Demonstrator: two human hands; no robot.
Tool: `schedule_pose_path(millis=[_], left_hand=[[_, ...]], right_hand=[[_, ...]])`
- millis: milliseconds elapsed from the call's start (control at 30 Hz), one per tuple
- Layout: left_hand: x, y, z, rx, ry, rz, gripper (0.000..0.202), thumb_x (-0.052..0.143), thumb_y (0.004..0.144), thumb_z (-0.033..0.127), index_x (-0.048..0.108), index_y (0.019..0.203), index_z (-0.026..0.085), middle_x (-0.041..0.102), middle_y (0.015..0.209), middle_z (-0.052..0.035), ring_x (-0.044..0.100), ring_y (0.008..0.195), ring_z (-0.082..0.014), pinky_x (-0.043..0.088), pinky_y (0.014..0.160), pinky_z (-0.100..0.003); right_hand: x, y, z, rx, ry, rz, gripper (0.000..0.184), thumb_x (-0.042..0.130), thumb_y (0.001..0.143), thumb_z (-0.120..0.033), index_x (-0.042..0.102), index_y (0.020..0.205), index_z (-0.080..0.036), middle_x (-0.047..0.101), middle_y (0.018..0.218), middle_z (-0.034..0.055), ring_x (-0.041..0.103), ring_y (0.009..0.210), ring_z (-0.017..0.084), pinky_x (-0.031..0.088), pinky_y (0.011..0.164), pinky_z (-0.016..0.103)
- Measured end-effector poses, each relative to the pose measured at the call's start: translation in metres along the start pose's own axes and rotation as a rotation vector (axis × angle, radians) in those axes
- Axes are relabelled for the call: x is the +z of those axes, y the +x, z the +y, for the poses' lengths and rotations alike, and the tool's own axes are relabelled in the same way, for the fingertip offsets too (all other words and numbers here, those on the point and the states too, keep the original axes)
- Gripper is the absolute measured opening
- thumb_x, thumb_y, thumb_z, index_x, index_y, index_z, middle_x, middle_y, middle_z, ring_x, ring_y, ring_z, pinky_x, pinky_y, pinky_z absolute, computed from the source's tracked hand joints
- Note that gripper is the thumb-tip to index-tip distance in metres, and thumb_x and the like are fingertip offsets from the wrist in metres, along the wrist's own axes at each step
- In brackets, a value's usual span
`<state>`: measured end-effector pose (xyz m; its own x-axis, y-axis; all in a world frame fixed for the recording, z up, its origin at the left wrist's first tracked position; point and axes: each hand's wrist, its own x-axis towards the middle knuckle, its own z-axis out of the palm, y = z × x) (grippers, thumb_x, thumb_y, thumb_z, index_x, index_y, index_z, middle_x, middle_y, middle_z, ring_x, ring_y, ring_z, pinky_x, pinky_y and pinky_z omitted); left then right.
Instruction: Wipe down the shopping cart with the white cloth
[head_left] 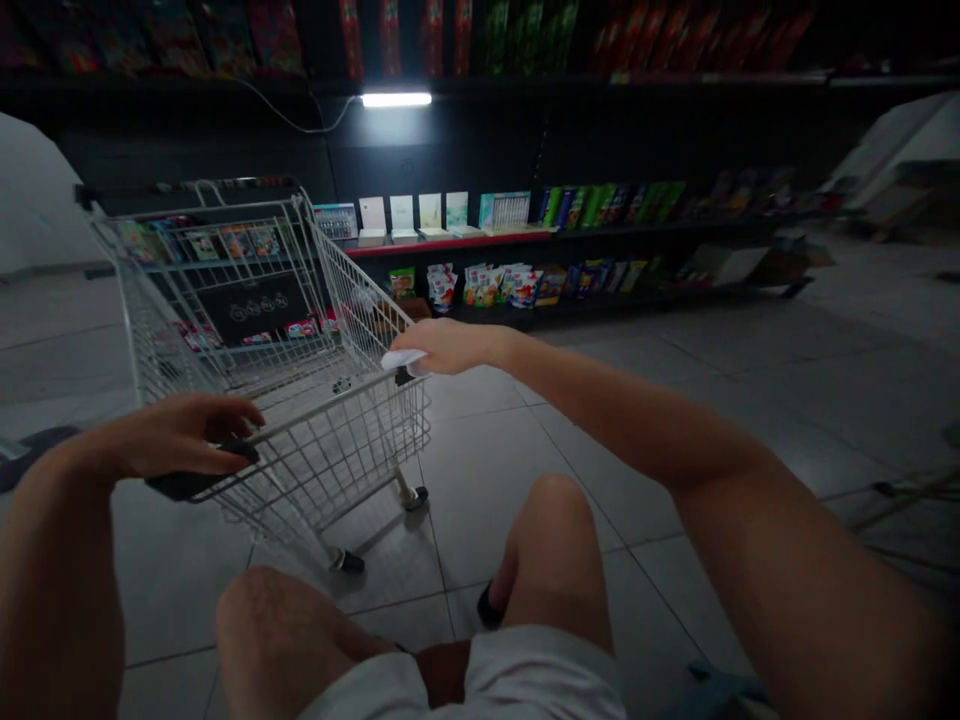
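A wire shopping cart (341,455) stands in front of me, tilted across the view to the left. My left hand (184,435) grips the black corner piece of its near rim, thumb and fingers curled round it. At the rim's right end, my right hand (454,345) is closed on a folded white cloth (403,358), possibly a tissue, pressed to the cart's other corner. A dark panel (253,305) with a light logo hangs inside the cart. The cart's basket shows no goods, though the shelf is seen through its wires.
Behind the cart runs a dark store shelf (450,240) with boxes, cans (596,207) and snack bags (501,286). A lit tube lamp (397,100) hangs on it. Cardboard boxes (791,260) lie at its right end. My bare knees (559,530) are close below the cart, above the tiled floor (480,450).
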<state>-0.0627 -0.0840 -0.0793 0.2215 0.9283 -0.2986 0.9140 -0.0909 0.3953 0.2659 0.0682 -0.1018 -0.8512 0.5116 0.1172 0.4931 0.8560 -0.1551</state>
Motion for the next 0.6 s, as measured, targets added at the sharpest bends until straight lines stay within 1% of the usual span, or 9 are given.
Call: schedule_pose_path(millis=[33,100,167,233,300,367,433,500,600], left_hand=[[-0.004,-0.002,0.0,-0.046,0.018,0.002,0.05,0.06,0.075,0.031,0.058,0.12,0.012,0.075,0.098,-0.007,0.066,0.086,-0.0186,0.049,0.079,-0.029],[-0.006,-0.001,0.01,-0.053,0.13,0.108,0.047,0.058,0.078,0.036,0.059,0.119,0.011,0.075,0.097,-0.0087,0.066,0.087,-0.0198,0.048,0.08,-0.03],[-0.001,0.01,0.029,0.043,0.227,0.2,0.049,0.056,0.083,0.046,0.06,0.119,0.013,0.074,0.1,-0.0099,0.066,0.087,-0.0202,0.047,0.079,-0.03],[0.009,0.028,0.048,0.126,0.315,0.259,0.058,0.057,0.08,0.06,0.062,0.115,0.015,0.074,0.098,-0.011,0.066,0.081,-0.0217,0.046,0.071,-0.03],[0.02,0.049,0.06,0.182,0.358,0.291,0.057,0.056,0.079,0.061,0.063,0.115,0.017,0.074,0.096,-0.0098,0.066,0.08,-0.0225,0.043,0.067,-0.029],[0.029,0.066,0.059,0.177,0.361,0.335,0.048,0.054,0.081,0.054,0.066,0.107,0.016,0.073,0.09,-0.0091,0.066,0.079,-0.0225,0.041,0.065,-0.029],[0.033,0.075,0.05,0.176,0.341,0.365,0.041,0.053,0.082,0.05,0.067,0.099,0.016,0.072,0.085,-0.008,0.065,0.077,-0.0218,0.04,0.066,-0.029],[0.034,0.077,0.039,0.186,0.311,0.368,0.043,0.056,0.079,0.054,0.066,0.097,0.017,0.071,0.081,-0.0065,0.064,0.074,-0.0212,0.04,0.064,-0.029],[0.033,0.073,0.032,0.169,0.253,0.369,0.053,0.063,0.072,0.062,0.062,0.099,0.016,0.069,0.08,-0.0056,0.063,0.071,-0.0208,0.038,0.061,-0.028]], right_hand=[[-0.002,0.002,-0.007,-0.044,0.012,-0.023,0.03,0.06,0.08,-0.017,0.07,0.108,-0.02,0.071,0.108,0.0055,0.062,0.098,0.019,0.043,0.085,0.031],[-0.007,0.008,-0.02,-0.113,0.049,-0.073,0.037,0.06,0.08,-0.016,0.067,0.116,-0.021,0.071,0.11,0.0051,0.062,0.098,0.018,0.044,0.087,0.03],[-0.013,0.015,-0.032,-0.134,0.11,-0.106,0.048,0.062,0.077,-0.014,0.064,0.124,-0.022,0.071,0.111,0.0038,0.062,0.097,0.017,0.046,0.087,0.029],[-0.017,0.022,-0.043,-0.159,0.185,-0.134,0.058,0.07,0.071,-0.014,0.062,0.128,-0.022,0.071,0.112,0.0023,0.062,0.098,0.017,0.047,0.088,0.027],[-0.017,0.028,-0.054,-0.225,0.227,-0.198,0.062,0.076,0.066,-0.017,0.061,0.127,-0.019,0.07,0.114,0.0028,0.062,0.101,0.017,0.048,0.09,0.027],[-0.016,0.033,-0.063,-0.278,0.193,-0.249,0.057,0.077,0.069,-0.02,0.061,0.123,-0.014,0.068,0.116,0.0057,0.061,0.102,0.018,0.048,0.09,0.028],[-0.018,0.04,-0.069,-0.269,0.12,-0.239,0.042,0.072,0.076,-0.019,0.063,0.116,-0.012,0.069,0.111,0.0071,0.061,0.097,0.017,0.047,0.087,0.029],[-0.022,0.052,-0.07,-0.238,0.087,-0.247,0.028,0.068,0.078,-0.016,0.068,0.106,-0.013,0.07,0.098,0.0043,0.061,0.088,0.015,0.046,0.082,0.028],[-0.025,0.081,-0.066,-0.189,0.138,-0.387,0.022,0.069,0.073,-0.009,0.072,0.094,-0.014,0.068,0.078,-0.0026,0.058,0.072,0.01,0.045,0.071,0.024]])
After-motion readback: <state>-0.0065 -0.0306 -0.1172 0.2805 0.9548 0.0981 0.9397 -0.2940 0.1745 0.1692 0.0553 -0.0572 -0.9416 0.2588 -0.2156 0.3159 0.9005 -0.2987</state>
